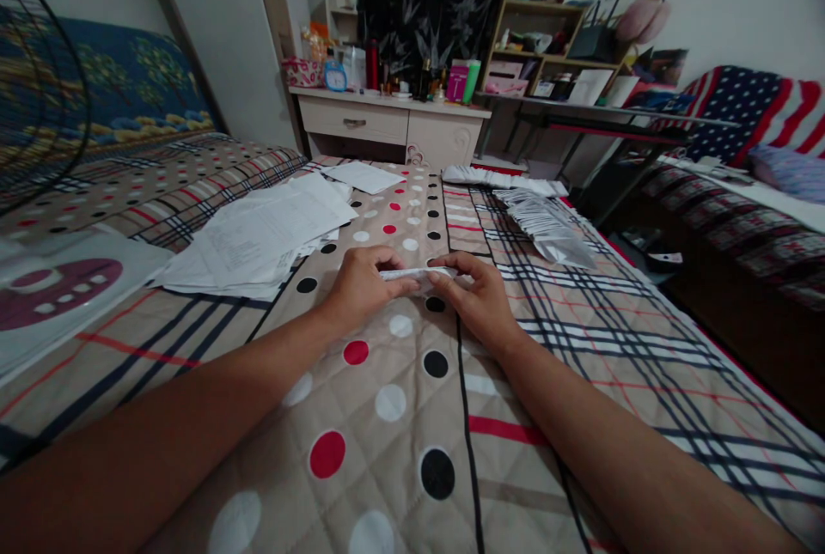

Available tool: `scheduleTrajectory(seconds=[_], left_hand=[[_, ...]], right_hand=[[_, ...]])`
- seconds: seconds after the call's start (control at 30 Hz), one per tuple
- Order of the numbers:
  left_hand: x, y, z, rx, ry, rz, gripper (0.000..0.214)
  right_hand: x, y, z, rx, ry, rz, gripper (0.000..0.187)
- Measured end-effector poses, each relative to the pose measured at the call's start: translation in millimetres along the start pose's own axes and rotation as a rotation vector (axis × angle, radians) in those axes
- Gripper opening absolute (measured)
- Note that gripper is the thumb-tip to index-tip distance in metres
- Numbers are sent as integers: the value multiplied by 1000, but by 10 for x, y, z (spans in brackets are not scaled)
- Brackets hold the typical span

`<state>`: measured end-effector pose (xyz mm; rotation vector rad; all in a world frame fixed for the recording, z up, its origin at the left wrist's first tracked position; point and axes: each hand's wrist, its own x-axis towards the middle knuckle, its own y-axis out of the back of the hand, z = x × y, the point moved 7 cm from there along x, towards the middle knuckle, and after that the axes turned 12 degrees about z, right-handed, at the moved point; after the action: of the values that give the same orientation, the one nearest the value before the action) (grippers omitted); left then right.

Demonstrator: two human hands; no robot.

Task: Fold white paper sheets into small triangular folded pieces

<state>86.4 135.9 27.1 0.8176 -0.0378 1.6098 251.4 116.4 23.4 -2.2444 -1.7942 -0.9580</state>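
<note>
Both my hands meet over the middle of the quilted bed cover (400, 417). My left hand (361, 283) and my right hand (477, 296) are closed, each pinching one end of a small flat white packet (418, 277) that lies edge-on between them, just above the cover. A spread row of similar silvery-white packets (545, 223) lies on the cover beyond my right hand. A loose pile of white paper sheets (258, 236) lies beyond my left hand.
A fan grille (39, 82) stands at the far left. A white bag with a maroon print (58, 288) lies at left. A cluttered dresser (387, 120), shelves (547, 39) and a second bed with a flag blanket (754, 112) stand behind.
</note>
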Motion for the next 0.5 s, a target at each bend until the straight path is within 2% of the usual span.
scheduleTrajectory(seconds=[0.23, 0.4, 0.5], left_hand=[[3, -57, -144, -2, 167, -85, 28], [10, -54, -171, -9, 166, -75, 28], [12, -47, -167, -30, 154, -62, 27]], right_hand=[[13, 17, -12, -73, 29, 17, 17], [8, 19, -7, -32, 15, 22, 15], [10, 2, 36, 76, -54, 26, 14]])
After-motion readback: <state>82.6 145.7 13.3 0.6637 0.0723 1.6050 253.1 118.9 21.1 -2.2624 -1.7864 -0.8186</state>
